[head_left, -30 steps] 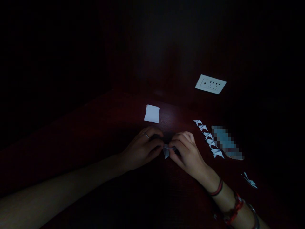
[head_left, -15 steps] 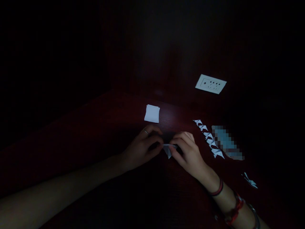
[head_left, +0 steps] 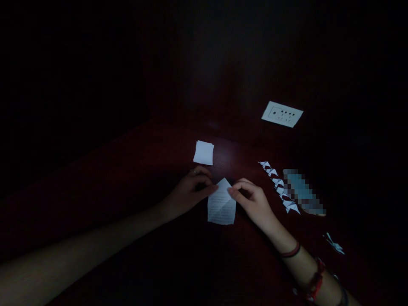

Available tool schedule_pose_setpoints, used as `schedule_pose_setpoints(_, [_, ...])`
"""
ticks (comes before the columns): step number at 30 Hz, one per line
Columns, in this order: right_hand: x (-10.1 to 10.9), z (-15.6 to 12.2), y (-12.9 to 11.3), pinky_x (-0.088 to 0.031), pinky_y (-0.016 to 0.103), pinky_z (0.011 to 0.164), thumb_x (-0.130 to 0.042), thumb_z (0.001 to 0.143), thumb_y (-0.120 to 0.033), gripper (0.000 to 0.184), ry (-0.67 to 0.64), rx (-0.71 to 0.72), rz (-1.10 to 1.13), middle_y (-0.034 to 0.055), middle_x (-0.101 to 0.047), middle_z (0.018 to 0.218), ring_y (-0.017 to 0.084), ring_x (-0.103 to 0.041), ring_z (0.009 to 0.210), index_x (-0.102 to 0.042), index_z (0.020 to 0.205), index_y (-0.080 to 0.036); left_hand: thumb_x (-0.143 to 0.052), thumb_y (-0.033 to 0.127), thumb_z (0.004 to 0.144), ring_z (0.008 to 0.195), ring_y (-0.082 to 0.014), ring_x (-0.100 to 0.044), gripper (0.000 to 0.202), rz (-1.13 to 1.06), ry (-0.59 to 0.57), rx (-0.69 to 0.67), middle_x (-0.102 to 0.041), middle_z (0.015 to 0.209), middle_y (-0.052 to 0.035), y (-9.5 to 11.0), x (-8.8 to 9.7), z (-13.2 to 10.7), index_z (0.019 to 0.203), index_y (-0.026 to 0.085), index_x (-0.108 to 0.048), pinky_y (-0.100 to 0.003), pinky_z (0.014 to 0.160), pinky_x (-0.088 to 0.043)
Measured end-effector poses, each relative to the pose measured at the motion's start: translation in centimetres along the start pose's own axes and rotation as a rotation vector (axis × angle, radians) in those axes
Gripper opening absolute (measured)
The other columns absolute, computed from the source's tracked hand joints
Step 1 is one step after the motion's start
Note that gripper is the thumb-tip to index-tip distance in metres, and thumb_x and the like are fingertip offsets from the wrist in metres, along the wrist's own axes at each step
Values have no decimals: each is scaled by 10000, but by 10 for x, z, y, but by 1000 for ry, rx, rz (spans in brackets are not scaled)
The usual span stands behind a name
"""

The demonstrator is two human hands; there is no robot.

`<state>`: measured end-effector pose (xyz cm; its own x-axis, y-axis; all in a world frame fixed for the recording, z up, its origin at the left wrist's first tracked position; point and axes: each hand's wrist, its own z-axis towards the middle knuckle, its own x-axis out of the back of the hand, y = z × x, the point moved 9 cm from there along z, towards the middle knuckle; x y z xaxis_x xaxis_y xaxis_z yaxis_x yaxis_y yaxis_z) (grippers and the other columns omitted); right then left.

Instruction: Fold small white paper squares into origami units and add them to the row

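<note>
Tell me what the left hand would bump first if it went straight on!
The left hand would probably bump the printed paper it's touching, then the right hand; depth is unclear.

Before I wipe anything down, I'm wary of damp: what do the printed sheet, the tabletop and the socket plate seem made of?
Printed sheet: thin, matte paper, by its text lines and crease. Tabletop: perhaps varnished wood, dark red with a soft sheen. Socket plate: likely plastic, smooth, by its even pale face.
</note>
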<state>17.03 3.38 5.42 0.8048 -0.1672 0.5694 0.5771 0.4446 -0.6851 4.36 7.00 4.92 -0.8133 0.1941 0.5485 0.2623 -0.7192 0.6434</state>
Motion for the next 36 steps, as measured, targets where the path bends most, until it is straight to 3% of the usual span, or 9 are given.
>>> schedule_pose_setpoints(4, [-15, -4, 15, -424, 257, 612, -571, 753, -187, 99, -142, -41, -213, 5, -548, 705, 124, -530, 662, -581, 655, -169, -580, 240, 758, 867, -177, -497, 174, 201, -75, 23, -471, 908, -26, -17, -12, -5, 608, 154, -571, -347, 745, -440])
schedule_pose_setpoints(6, [-17, -6, 17, -429, 286, 655, -599, 731, -177, 18, -168, -13, -301, 19, -552, 770, 143, -534, 728, -599, 749, -175, -601, 247, 740, 903, -197, -478, 143, 293, -101, 4, -460, 951, -35, -22, -16, -7, 634, 156, -574, -375, 767, -427])
schedule_pose_setpoints(7, [-17, -6, 15, -429, 307, 683, -607, 726, -175, 105, -167, 11, -339, 29, -552, 818, 155, -531, 777, -601, 830, -183, -608, 247, 734, 922, -206, -467, 104, 333, -104, -10, -455, 977, -41, -22, -16, -8, 687, 159, -579, -382, 772, -423])
schedule_pose_setpoints(10, [-18, -9, 7, -411, 353, 746, -599, 736, -165, 299, -189, 105, -433, 49, -531, 943, 182, -497, 898, -569, 1026, -231, -600, 200, 736, 1011, -229, -422, 164, 432, -120, -92, -442, 1072, -59, -14, -17, -8, 897, 181, -571, -397, 808, -399])
schedule_pose_setpoints(14, [-27, -14, 1, -377, 380, 793, -526, 797, -198, 257, -334, 167, -474, 41, -526, 997, 191, -464, 948, -586, 1036, -271, -507, 129, 802, 1102, -205, -386, 219, 478, -285, -277, -492, 1125, -13, 3, -29, -12, 977, 243, -573, -384, 895, -327])
schedule_pose_setpoints(17, [-27, -15, 2, -364, 379, 810, -454, 842, -215, 235, -358, 136, -489, 41, -540, 994, 185, -463, 949, -594, 1027, -252, -503, 203, 828, 1062, -185, -434, 214, 513, -393, -309, -568, 1033, 8, 5, -35, -16, 1029, 252, -561, -355, 893, -322])
schedule_pose_setpoints(24, [-13, -8, -3, -371, 350, 836, -500, 822, -315, 254, -261, 89, -419, 49, -550, 1002, 176, -483, 955, -588, 1036, -210, -489, 235, 839, 966, -218, -493, 222, 739, -393, -274, -564, 1015, -54, 10, -34, -20, 1044, 202, -566, -368, 838, -346])
schedule_pose_setpoints(30, [-10, -6, -5, -407, 327, 817, -518, 803, -359, 320, -294, 34, -304, 51, -542, 1014, 170, -501, 944, -558, 1091, -223, -496, 263, 838, 1120, -246, -406, 253, 736, -356, -261, -546, 1115, -67, 9, -33, -26, 1061, 151, -540, -385, 913, -303])
schedule_pose_setpoints(36, [-17, -12, 10, -361, 400, 850, -549, 788, -232, 233, -324, 52, -516, 40, -532, 1026, 197, -470, 981, -610, 1011, -265, -503, 320, 837, 1034, -257, -481, 275, 722, -349, -274, -556, 1066, -107, 9, -32, -25, 1038, 141, -563, -392, 863, -361])
